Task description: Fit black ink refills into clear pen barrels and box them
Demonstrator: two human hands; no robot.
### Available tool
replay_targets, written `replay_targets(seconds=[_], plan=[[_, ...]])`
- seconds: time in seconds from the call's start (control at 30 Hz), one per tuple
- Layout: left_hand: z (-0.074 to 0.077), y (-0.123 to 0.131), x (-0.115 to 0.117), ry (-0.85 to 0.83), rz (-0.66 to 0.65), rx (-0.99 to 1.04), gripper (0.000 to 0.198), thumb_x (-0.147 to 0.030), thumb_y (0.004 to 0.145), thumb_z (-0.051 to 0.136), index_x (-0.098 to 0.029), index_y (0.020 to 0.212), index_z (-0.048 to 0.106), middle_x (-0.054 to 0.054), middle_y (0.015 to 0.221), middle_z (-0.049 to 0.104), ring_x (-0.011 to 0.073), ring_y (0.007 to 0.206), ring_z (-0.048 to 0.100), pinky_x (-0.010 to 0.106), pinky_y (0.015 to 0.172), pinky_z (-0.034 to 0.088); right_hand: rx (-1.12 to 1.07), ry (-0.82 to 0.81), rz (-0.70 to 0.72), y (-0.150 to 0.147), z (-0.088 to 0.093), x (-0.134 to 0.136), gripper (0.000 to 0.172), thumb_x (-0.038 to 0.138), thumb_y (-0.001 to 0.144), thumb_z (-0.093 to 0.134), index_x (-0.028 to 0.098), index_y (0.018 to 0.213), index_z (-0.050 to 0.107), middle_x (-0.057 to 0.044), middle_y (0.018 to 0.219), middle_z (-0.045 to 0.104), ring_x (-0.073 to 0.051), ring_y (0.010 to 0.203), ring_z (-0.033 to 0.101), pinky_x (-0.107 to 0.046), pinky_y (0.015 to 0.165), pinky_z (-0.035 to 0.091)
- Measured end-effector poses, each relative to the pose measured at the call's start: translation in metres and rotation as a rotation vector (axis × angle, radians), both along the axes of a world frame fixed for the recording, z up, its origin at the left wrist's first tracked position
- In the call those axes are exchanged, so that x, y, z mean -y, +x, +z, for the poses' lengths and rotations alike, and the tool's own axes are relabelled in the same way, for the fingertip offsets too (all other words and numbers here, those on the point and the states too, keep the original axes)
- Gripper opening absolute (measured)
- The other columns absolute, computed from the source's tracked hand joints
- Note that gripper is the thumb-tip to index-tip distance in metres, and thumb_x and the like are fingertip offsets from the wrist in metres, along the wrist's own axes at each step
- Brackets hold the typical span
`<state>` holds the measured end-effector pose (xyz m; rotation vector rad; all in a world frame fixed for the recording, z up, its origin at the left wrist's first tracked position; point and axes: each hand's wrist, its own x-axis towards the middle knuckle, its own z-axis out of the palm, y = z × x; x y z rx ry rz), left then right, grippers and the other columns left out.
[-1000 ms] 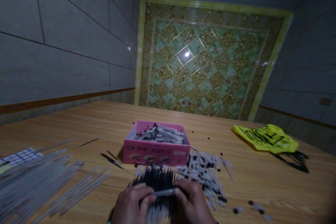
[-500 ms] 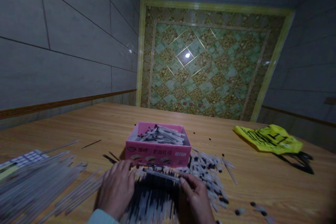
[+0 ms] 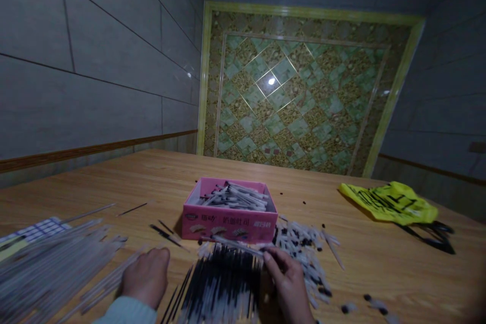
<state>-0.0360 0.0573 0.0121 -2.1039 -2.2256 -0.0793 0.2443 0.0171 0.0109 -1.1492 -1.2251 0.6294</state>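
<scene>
My right hand (image 3: 287,278) pinches one end of a slim pen (image 3: 237,246) held level just in front of the pink box (image 3: 229,225), which holds several finished pens. Under that pen lies a pile of black refills (image 3: 222,286). My left hand (image 3: 146,277) rests knuckles up on the table at the edge of a heap of clear pen barrels (image 3: 56,263); its fingers curl under and what they hold is hidden. A scatter of small pen caps (image 3: 304,248) lies right of my right hand.
The wooden table (image 3: 379,263) runs to tiled walls. A yellow plastic bag (image 3: 389,201) with black scissors (image 3: 433,235) beside it lies at the far right. Loose refills (image 3: 167,233) lie left of the box. A printed sheet (image 3: 32,228) shows at the left edge.
My left hand let go of the pen and moved left to the clear barrels. My right hand kept the pen and carried it forward toward the pink box.
</scene>
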Motion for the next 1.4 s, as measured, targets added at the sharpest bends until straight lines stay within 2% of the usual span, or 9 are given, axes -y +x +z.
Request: replay_targets(seconds=[0.17, 0.33, 0.47, 0.7, 0.93, 1.03, 1.13, 1.27, 1.4], plan=[[0.000, 0.013, 0.005, 0.020, -0.023, 0.013, 0.036, 0.000, 0.071, 0.037, -0.011, 0.090, 0.066, 0.018, 0.096, 0.070, 0.0273, 0.095, 0.062, 0.036, 0.077, 0.043, 0.326, 0.173, -0.176, 0.010, 0.032, -0.038, 0.036, 0.043, 0.081, 0.052, 0.014, 0.089, 0.073, -0.007, 0.070, 0.072, -0.021, 0.064, 0.065, -0.028, 0.057, 0.051], [0.002, 0.021, 0.007, 0.049, -0.025, 0.049, 0.033, -0.004, 0.073, 0.037, -0.009, 0.086, 0.067, 0.020, 0.094, 0.068, 0.0281, 0.095, 0.062, 0.036, 0.078, 0.044, 0.463, 0.177, -0.278, 0.025, 0.075, -0.101, 0.036, 0.035, 0.080, 0.046, 0.012, 0.083, 0.073, -0.009, 0.068, 0.072, -0.021, 0.064, 0.066, -0.027, 0.058, 0.048], [0.003, 0.024, 0.009, 0.061, -0.047, 0.085, 0.034, -0.003, 0.071, 0.037, -0.008, 0.086, 0.067, 0.020, 0.093, 0.068, 0.0285, 0.095, 0.061, 0.037, 0.080, 0.044, 0.622, 0.154, -0.388, 0.029, 0.090, -0.123, 0.032, 0.028, 0.076, 0.048, 0.011, 0.078, 0.074, -0.015, 0.076, 0.073, -0.025, 0.069, 0.066, -0.028, 0.060, 0.044], [0.003, 0.026, 0.012, 0.065, -0.059, 0.113, 0.035, -0.004, 0.073, 0.037, -0.008, 0.087, 0.068, 0.019, 0.095, 0.068, 0.0283, 0.093, 0.061, 0.036, 0.076, 0.045, 0.860, 0.124, -0.260, -0.011, 0.077, -0.120, 0.026, 0.021, 0.076, 0.049, 0.016, 0.069, 0.074, -0.011, 0.070, 0.074, -0.021, 0.065, 0.067, -0.023, 0.056, 0.038], [-0.001, 0.026, 0.010, 0.070, -0.070, 0.123, 0.033, -0.004, 0.072, 0.038, -0.009, 0.087, 0.067, 0.019, 0.093, 0.068, 0.0280, 0.092, 0.062, 0.036, 0.076, 0.045, 0.873, 0.064, -0.203, -0.032, 0.076, -0.136, 0.022, 0.021, 0.077, 0.053, 0.017, 0.069, 0.073, -0.008, 0.069, 0.074, -0.019, 0.065, 0.066, -0.022, 0.057, 0.040], [0.000, 0.027, 0.010, 0.092, -0.064, 0.128, 0.033, -0.003, 0.072, 0.037, -0.009, 0.086, 0.066, 0.018, 0.091, 0.068, 0.0284, 0.091, 0.062, 0.036, 0.075, 0.045, 0.818, 0.037, -0.257, -0.024, 0.079, -0.148, 0.019, 0.023, 0.076, 0.057, 0.015, 0.084, 0.073, -0.011, 0.079, 0.073, -0.021, 0.074, 0.066, -0.023, 0.063, 0.043], [0.006, 0.029, 0.010, 0.144, -0.051, 0.133, 0.033, -0.004, 0.074, 0.034, -0.010, 0.089, 0.063, 0.017, 0.093, 0.067, 0.0265, 0.094, 0.061, 0.035, 0.079, 0.043, 0.739, 0.021, -0.341, -0.010, 0.077, -0.149, 0.035, 0.026, 0.075, 0.059, 0.011, 0.106, 0.066, -0.015, 0.096, 0.069, -0.025, 0.088, 0.063, -0.028, 0.071, 0.044], [0.022, 0.029, 0.015, 0.304, -0.035, 0.238, 0.029, -0.017, 0.086, 0.026, -0.016, 0.098, 0.053, 0.013, 0.085, 0.067, 0.0249, 0.082, 0.062, 0.034, 0.071, 0.042, 0.633, 0.026, -0.296, 0.003, 0.064, -0.121, 0.035, 0.028, 0.080, 0.051, 0.012, 0.109, 0.063, -0.013, 0.101, 0.068, -0.024, 0.090, 0.063, -0.031, 0.075, 0.047], [0.029, 0.032, 0.022, 0.455, -0.117, 0.617, 0.028, -0.032, 0.089, 0.029, -0.020, 0.110, 0.042, 0.010, 0.083, 0.068, 0.0242, 0.074, 0.064, 0.033, 0.064, 0.041, 0.563, 0.035, -0.118, 0.004, 0.043, -0.070, 0.027, 0.027, 0.078, 0.051, 0.014, 0.097, 0.067, -0.009, 0.094, 0.071, -0.022, 0.086, 0.065, -0.030, 0.075, 0.049]])
